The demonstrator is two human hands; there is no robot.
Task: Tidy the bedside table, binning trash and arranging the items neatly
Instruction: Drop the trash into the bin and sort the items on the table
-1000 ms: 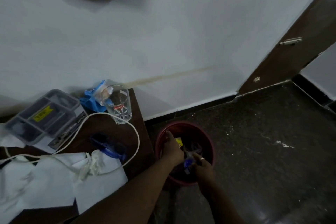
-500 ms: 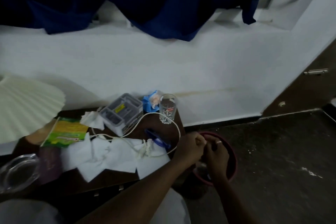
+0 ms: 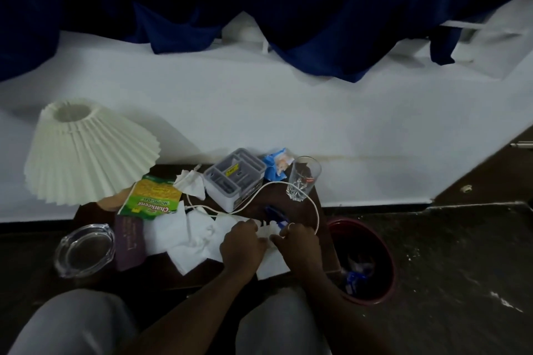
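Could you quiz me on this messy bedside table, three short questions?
1. True or false: the drinking glass lies on its side.
2. Which sits nearest the lamp: A) green packet B) red bin C) glass?
3. What are the left hand and right hand touching?

Key: 1. False, it stands upright. 2. A. 3. The white tissues near the white cable.

Cable [image 3: 288, 186] loops across the table [image 3: 300, 199]; glass [image 3: 302, 179] blocks its corner.
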